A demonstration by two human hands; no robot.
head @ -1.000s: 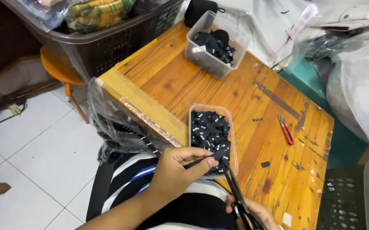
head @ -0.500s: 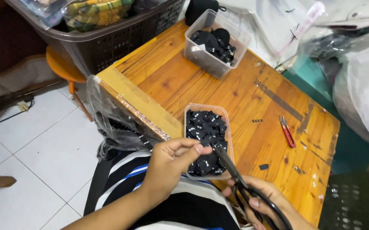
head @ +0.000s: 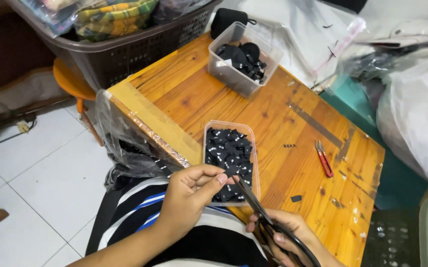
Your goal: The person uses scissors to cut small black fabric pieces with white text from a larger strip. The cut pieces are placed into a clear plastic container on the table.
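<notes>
Left hand (head: 189, 195) pinches a small black label (head: 231, 172) over the tub (head: 230, 158); your right hand (head: 283, 237) grips scissors (head: 253, 205). Step: trimming. Next, align blades squarely at the label.

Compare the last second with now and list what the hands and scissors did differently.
The left hand keeps pinching a small black piece over the near clear tub. The right hand came further into view, bringing the scissors up so the blade tips meet that piece. The far tub, red snips and wooden table lie as before.
</notes>
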